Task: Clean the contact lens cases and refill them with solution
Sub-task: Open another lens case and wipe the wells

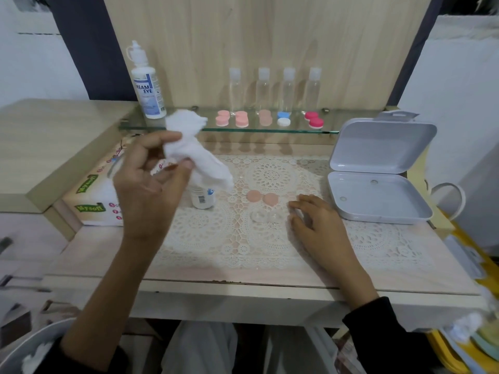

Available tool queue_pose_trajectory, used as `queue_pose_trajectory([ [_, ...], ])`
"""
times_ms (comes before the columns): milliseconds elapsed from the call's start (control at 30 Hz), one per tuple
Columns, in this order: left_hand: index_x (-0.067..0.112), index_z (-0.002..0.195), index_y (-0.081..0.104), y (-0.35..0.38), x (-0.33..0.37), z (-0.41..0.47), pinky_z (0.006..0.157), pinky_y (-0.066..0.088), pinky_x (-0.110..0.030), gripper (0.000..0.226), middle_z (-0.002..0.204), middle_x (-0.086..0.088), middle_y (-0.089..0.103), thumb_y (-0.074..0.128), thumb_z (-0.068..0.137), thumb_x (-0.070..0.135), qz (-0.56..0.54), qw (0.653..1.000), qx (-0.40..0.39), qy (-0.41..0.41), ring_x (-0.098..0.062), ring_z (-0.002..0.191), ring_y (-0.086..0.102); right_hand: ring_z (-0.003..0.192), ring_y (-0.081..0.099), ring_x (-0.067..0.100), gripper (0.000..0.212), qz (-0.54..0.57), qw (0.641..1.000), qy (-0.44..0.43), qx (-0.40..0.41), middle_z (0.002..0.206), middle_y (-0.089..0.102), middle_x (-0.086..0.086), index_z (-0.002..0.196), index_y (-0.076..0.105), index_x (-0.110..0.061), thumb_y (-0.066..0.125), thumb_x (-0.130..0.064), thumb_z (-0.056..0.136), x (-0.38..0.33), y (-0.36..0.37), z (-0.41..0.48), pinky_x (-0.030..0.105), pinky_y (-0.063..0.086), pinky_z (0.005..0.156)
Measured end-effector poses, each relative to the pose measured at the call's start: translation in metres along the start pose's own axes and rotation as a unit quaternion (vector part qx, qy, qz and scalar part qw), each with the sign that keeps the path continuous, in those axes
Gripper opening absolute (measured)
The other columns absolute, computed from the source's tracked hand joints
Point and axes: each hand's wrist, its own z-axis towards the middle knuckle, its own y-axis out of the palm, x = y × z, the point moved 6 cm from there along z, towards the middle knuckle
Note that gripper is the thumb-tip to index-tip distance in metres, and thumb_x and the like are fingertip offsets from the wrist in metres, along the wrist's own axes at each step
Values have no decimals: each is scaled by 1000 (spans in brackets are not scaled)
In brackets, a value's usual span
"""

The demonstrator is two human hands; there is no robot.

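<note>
White tissue [194, 149] pinched in left hand [147, 184], thumb and fingers clamped on it, held up above the mat [270, 238]. Right hand [314, 217] flat on mat, fingers loosely apart, holding nothing, just beside the clear case [266, 215]. Case sits open, both peach caps [262, 197] off and lying just behind it. Small bottle [202, 198] partly hidden behind the tissue. Other cases [270, 118] capped on the glass shelf [229, 129], big solution bottle [147, 82] at its left end.

Step looks like wipe/dry, wells not yet refilled. Next move, my guess: right hand steadies or lifts the case, tissue corner goes into each well. Case is small, light and clear, so easy to slide or tip.
</note>
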Motion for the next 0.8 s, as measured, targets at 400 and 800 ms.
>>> queue_pose_trajectory([
  [400, 25, 93, 57, 55, -28, -34, 74, 40, -7, 17, 107, 10, 61, 53, 93, 8, 62, 988, -132, -58, -2, 98, 57, 121, 52, 15, 31, 34, 999, -28, 15, 125, 63, 3, 114, 70, -15, 50, -29, 95, -10, -5, -3, 21, 33, 96],
  [800, 21, 96, 60, 82, -50, -40, 79, 42, -21, 20, 100, 3, 57, 43, 88, 15, 124, 957, -254, -65, -10, 94, 54, 123, 47, 14, 31, 15, 998, -67, -8, 129, 59, -4, 119, 67, -33, 58, -45, 91, -10, 3, 0, 45, 38, 105],
])
